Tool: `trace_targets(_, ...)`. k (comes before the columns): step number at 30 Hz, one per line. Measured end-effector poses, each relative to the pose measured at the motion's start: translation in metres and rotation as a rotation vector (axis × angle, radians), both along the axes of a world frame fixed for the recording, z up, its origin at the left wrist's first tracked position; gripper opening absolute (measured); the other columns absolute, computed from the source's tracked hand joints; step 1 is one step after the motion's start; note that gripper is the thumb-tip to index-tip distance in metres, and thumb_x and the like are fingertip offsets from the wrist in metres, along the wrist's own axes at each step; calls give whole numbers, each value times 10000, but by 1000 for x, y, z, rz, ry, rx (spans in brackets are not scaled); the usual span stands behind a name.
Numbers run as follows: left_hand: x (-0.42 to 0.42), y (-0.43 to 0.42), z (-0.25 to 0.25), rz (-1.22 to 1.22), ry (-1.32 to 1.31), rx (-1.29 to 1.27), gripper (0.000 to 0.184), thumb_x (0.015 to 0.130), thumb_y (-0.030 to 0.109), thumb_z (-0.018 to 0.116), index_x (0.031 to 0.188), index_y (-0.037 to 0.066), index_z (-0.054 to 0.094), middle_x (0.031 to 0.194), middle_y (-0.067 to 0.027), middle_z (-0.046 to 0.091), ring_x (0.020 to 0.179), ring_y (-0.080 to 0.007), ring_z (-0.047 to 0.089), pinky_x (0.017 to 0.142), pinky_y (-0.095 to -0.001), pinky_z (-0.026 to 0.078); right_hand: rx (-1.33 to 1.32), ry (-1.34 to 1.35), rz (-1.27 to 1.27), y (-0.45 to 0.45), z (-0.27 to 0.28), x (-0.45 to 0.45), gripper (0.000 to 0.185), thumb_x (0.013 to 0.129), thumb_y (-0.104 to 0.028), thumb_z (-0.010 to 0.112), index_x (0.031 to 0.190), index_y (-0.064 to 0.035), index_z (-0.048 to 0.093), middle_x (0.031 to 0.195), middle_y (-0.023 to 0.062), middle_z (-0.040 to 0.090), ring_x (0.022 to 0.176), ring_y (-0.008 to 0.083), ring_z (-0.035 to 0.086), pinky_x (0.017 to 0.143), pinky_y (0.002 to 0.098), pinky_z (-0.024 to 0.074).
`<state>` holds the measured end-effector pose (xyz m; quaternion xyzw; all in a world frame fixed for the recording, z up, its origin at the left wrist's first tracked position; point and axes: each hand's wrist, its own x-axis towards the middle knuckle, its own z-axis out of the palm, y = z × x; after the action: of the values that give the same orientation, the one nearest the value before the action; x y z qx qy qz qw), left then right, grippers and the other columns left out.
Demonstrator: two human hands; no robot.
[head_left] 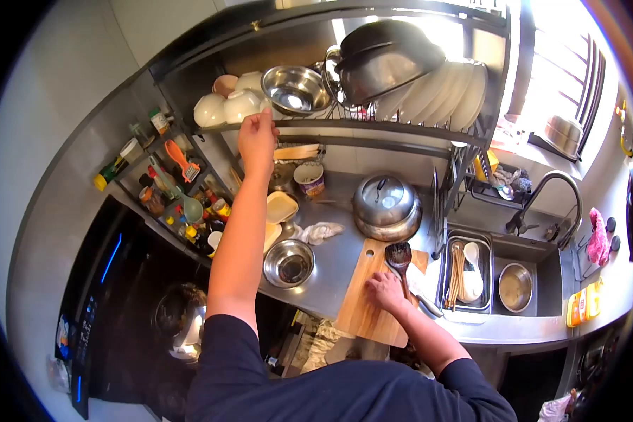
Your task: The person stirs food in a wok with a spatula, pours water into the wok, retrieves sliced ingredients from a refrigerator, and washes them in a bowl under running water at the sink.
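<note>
My left hand (257, 135) is raised to the front edge of the dish rack, its fingers drawn together just below the white bowls (242, 107) and a steel bowl (295, 90). What is in those fingers, if anything, I cannot make out. Down on the counter, my right hand (385, 290) lies on the wooden cutting board (362, 306) with fingers loosely spread. Right beside it is a dark-headed turner (399, 256), its handle passing by my wrist. A knife (423, 295) lies along the board's right side.
A lidded steel pot (387, 207) stands behind the board. Another steel bowl (289, 264) and a crumpled cloth (319, 233) are to its left. At right, the sink (550, 281) holds a utensil basket (449, 243) and a metal bowl (515, 287). Plates (464, 98) fill the rack's right end.
</note>
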<state>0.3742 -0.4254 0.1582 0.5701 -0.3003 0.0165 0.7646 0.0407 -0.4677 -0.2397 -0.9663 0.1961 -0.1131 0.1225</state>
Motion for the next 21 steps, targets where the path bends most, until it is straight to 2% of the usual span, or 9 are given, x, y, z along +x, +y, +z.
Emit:
trace_targets(2,-3,4,-5,-26,64,-17,247,967,283,655,910,54,583,775,-28,618,663,-124,593,599,-251,458,8,-66,5,-1,-9,2,174,850,-220,616,1006,-214,693,1086,39,597,1058,291,565,889,465,458)
trace_targets(6,-13,40,-68,-25,111,-131,196,973,250,645,904,80,577,793,-35,644,672,-135,612,613,-257,471,-111,-13,-19,-8,-17,5,182,869,-263,601,1012,-184,683,1128,89,588,1046,319,570,864,459,482)
trace_targets(7,-28,54,-90,6,171,-135,173,966,229,650,911,87,567,775,-25,630,674,-124,601,611,-259,465,-29,106,24,-16,-17,9,221,867,-269,602,1051,-169,674,1119,105,603,1017,320,588,838,463,498)
trace_targets(9,-48,85,-153,119,228,-102,212,966,242,645,877,65,572,716,-30,613,631,-107,564,581,-243,432,132,58,-14,-17,12,12,328,849,-269,611,1158,-163,647,1108,121,614,1014,327,603,840,465,508)
trace_targets(12,-64,137,-262,236,595,-127,152,950,189,627,867,80,560,675,-33,583,569,-118,543,507,-244,413,76,109,51,-20,31,18,522,812,-268,631,1319,-162,570,1120,122,610,1062,336,602,886,470,508)
trace_targets(14,-77,170,-331,408,815,-105,118,933,157,634,942,78,547,757,-33,596,567,-122,554,497,-232,457,40,117,92,-23,29,23,418,814,-279,635,1200,-122,604,1082,125,614,1044,334,599,880,458,509)
trace_targets(17,-94,201,-379,521,941,73,211,925,185,675,913,85,490,785,-38,560,567,-134,558,490,-252,487,57,148,168,-34,13,33,307,810,-293,643,1029,-78,639,970,120,631,1022,319,601,864,429,508)
trace_targets(19,-90,212,-401,492,1002,107,244,926,201,683,927,78,472,764,-39,541,566,-145,562,487,-258,492,77,139,193,-42,3,34,251,813,-295,641,872,-51,654,893,121,651,983,306,617,849,405,501)
trace_targets(21,-78,223,-424,350,1048,147,310,922,227,701,939,65,437,765,-53,529,559,-166,564,483,-271,502,87,224,256,-52,-2,35,210,820,-269,630,830,-60,652,899,130,669,952,321,634,836,412,507)
